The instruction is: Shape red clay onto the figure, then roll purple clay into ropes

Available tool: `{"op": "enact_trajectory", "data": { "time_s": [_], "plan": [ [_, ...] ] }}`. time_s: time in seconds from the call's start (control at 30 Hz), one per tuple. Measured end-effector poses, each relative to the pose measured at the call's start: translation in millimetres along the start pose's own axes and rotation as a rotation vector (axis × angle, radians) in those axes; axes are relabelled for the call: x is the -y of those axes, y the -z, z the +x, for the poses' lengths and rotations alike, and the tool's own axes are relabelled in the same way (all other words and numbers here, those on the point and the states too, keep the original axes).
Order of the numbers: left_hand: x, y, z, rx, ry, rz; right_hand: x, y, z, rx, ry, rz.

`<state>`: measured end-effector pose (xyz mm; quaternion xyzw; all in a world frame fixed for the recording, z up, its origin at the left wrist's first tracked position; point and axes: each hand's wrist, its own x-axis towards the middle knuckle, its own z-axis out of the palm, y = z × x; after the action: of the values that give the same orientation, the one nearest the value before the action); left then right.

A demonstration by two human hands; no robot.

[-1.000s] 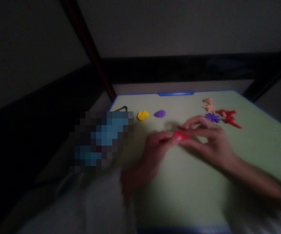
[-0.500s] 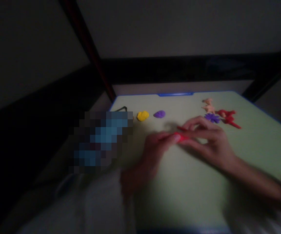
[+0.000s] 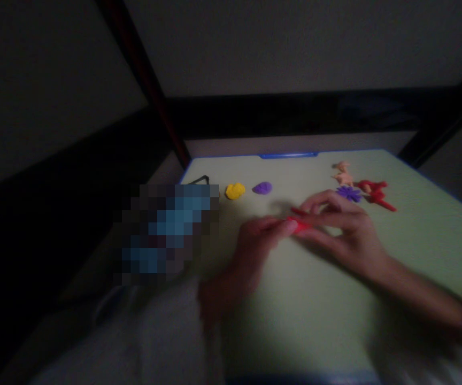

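Observation:
Over the middle of the table, my left hand (image 3: 253, 248) pinches a small piece of red modelling clay (image 3: 302, 225) between thumb and fingers. From the other side, my right hand (image 3: 353, 235) grips the same piece with bent fingers. A thin red bit shows by the right fingertips. The clay's full shape is partly covered by the fingers and blurred. Beyond the hands lie a yellow clay lump (image 3: 235, 191) and a smaller purple lump (image 3: 262, 188).
At the far right sit a purple spiky clay shape (image 3: 349, 194), peach clay pieces (image 3: 343, 177) and red clay pieces (image 3: 376, 193). The pale green table (image 3: 303, 315) has a blue edge. A pixelated bluish object (image 3: 175, 219) is on the left. A wall stands behind.

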<state>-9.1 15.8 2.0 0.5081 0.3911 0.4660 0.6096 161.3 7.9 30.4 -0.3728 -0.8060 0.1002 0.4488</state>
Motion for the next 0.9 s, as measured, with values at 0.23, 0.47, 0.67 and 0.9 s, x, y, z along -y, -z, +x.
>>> {"op": "enact_trajectory", "data": {
  "time_s": [0.23, 0.47, 0.67, 0.9],
  "plan": [
    [-0.7, -0.3, 1.1, -0.008, -0.034, 0.059, -2.3, -0.7, -1.0, -0.043, -0.017, -0.019],
    [1.3, 2.0, 1.9, 0.003, -0.008, 0.054, -2.0, -0.4, -0.6, -0.036, -0.003, -0.008],
    [6.1, 3.0, 1.9, -0.045, 0.04, 0.046, -1.8, -0.2, 0.1, -0.013, 0.013, 0.041],
    [1.9, 0.9, 0.8, -0.053, 0.055, 0.038, -1.9, -0.3, 0.9, -0.018, -0.108, 0.165]
  ]
}}
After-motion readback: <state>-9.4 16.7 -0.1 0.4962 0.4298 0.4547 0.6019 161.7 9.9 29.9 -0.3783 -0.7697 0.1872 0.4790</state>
